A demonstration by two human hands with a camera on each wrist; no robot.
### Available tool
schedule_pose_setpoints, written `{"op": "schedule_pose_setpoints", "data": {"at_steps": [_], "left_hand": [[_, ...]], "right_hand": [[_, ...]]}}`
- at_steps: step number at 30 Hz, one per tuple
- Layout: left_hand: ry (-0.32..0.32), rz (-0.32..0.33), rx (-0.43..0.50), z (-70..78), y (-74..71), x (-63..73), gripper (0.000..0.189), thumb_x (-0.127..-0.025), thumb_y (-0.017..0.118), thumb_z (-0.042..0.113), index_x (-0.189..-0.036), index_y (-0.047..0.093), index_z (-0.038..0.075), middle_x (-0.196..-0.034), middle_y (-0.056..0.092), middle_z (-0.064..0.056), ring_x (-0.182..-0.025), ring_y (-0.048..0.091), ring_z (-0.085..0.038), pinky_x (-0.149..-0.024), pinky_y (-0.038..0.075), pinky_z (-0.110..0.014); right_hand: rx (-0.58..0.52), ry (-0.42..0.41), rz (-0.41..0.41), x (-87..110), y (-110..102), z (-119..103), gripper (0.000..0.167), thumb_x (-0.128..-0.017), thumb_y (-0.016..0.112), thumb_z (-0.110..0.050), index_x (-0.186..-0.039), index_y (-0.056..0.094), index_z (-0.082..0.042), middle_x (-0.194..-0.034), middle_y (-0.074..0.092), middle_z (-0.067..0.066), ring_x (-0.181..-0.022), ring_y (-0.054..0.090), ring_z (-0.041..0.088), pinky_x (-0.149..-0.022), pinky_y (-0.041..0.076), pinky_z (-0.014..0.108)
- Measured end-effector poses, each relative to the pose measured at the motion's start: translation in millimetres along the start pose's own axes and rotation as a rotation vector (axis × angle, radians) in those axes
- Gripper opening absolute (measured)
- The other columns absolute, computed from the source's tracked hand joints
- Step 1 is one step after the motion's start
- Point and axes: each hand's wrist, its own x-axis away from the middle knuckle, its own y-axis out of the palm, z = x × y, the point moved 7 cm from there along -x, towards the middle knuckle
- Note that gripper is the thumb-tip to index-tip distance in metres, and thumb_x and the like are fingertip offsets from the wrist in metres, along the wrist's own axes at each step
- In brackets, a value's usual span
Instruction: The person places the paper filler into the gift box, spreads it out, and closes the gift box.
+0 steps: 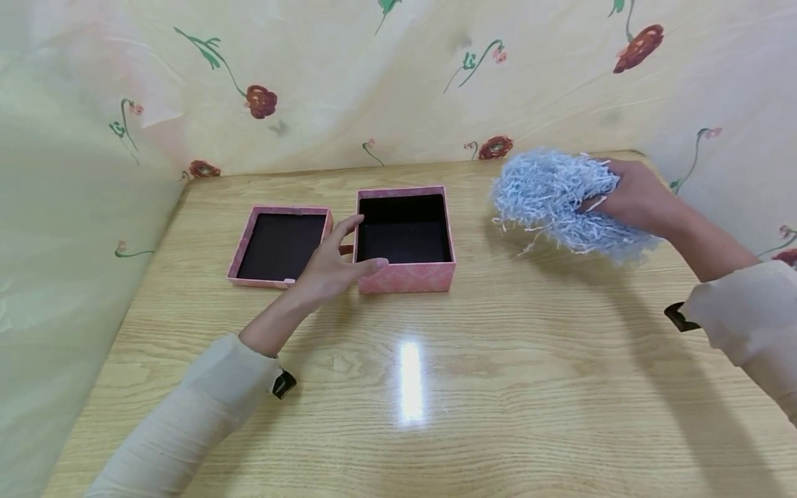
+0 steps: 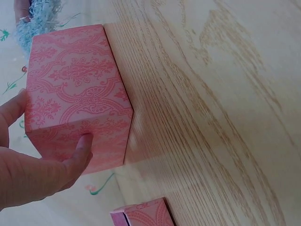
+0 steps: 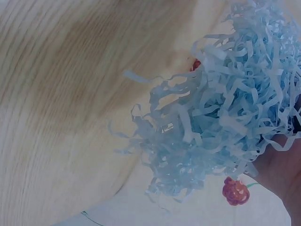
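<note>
A pink patterned box (image 1: 407,278) with a black inside stands on the wooden table with its top off. My left hand (image 1: 330,266) holds it at the left side, thumb at the front rim near the corner. In the left wrist view, a fingertip of that hand presses the box's side wall (image 2: 108,146). Off to the right, my right hand (image 1: 641,197) grips a big fluffy bunch of light blue shredded paper (image 1: 548,194) above the table. Strands of the shredded paper (image 3: 221,108) hang loose in the right wrist view and hide most of the fingers.
The box's pink lid (image 1: 283,245) lies black inside up, left of the box and close beside my left hand. A flower-printed sheet (image 1: 324,83) rises behind the wooden table (image 1: 486,387) and along its sides.
</note>
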Motion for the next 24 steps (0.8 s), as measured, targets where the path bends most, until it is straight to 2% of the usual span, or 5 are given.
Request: {"op": "schedule_pose_setpoints", "data": {"at_steps": [3, 6, 13, 20, 24], "left_hand": [[-0.003, 0.002, 0.003, -0.3, 0.0, 0.4, 0.082, -0.083, 0.077, 0.031, -0.150, 0.029, 0.031, -0.155, 0.023, 0.002, -0.130, 0.039, -0.032, -0.094, 0.047, -0.046], [0.004, 0.003, 0.009, -0.2, 0.3, 0.4, 0.082, -0.083, 0.077, 0.030, -0.150, 0.029, 0.031, -0.155, 0.023, 0.001, -0.130, 0.039, -0.033, -0.095, 0.047, -0.047], [0.014, -0.006, 0.023, 0.9, 0.0, 0.7, 0.083, -0.083, 0.077, 0.031, -0.150, 0.028, 0.031, -0.155, 0.023, 0.001, -0.131, 0.038, -0.034, -0.097, 0.045, -0.047], [0.018, -0.005, 0.030, 2.9, -0.4, 0.4, 0.083, -0.083, 0.077, 0.030, -0.150, 0.029, 0.029, -0.155, 0.023, 0.001, -0.131, 0.038, -0.036, -0.096, 0.045, -0.047], [0.014, -0.004, 0.027, 2.9, -0.1, 0.4, 0.084, -0.083, 0.078, 0.030, -0.150, 0.028, 0.030, -0.155, 0.023, 0.001, -0.132, 0.037, -0.036, -0.096, 0.046, -0.047]], "right_hand": [[-0.003, -0.008, 0.020, 0.4, -5, 0, 0.057, -0.080, 0.080, -0.026, -0.130, 0.059, -0.006, -0.117, 0.064, -0.006, -0.095, 0.050, 0.000, -0.072, 0.036, 0.011], [-0.018, -0.034, 0.039, 0.7, -9, -1, 0.056, -0.079, 0.081, -0.023, -0.128, 0.061, -0.006, -0.105, 0.059, -0.025, -0.091, 0.045, -0.010, -0.074, 0.036, 0.009], [-0.015, -0.009, 0.031, 3.3, -24, -6, 0.059, -0.083, 0.077, -0.030, -0.134, 0.057, -0.010, -0.131, 0.059, 0.000, -0.095, 0.045, -0.009, -0.086, 0.037, 0.013], [-0.045, -0.001, 0.048, 1.3, -42, -16, 0.059, -0.082, 0.078, -0.031, -0.135, 0.057, -0.013, -0.105, 0.058, -0.026, -0.086, 0.052, -0.003, -0.070, 0.038, 0.007], [-0.071, -0.013, 0.056, -0.5, -48, -24, 0.057, -0.080, 0.080, -0.027, -0.132, 0.060, -0.013, -0.101, 0.057, -0.029, -0.084, 0.053, -0.004, -0.068, 0.038, 0.005]]}}
